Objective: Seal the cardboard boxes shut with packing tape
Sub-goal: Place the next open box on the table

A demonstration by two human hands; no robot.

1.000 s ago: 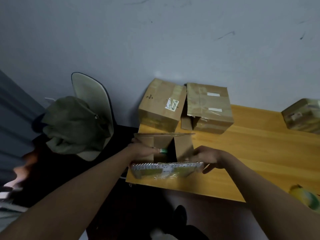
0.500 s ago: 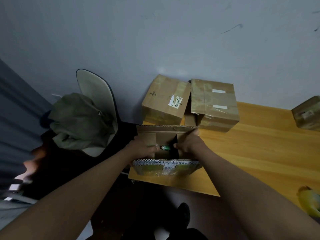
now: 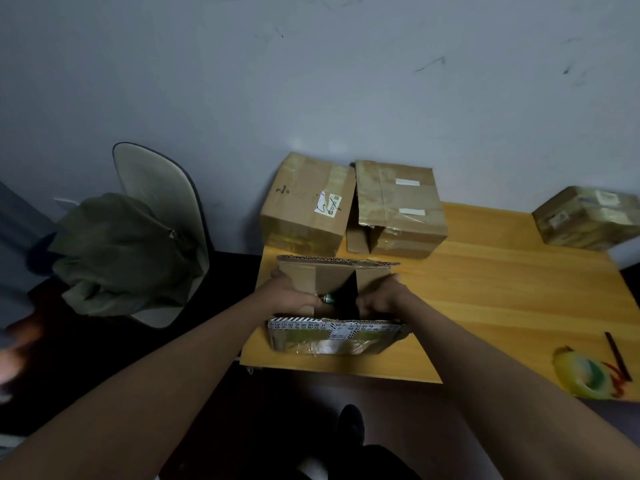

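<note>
Cardboard box (image 3: 334, 282), flaps still open, at the near left corner of the wooden table (image 3: 502, 306). Left hand (image 3: 289, 297) grips its left flap and right hand (image 3: 379, 299) its right flap; tape roll (image 3: 585, 374) lies well right of it.

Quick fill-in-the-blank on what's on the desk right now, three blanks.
1. Both hands, left hand and right hand, grip the ____ brown cardboard box.
2. The yellow-green packing tape roll lies at the wooden table's near ____ corner.
3. An olive-green garment is draped over the pale ____.

Missing: open; right; chair
</note>
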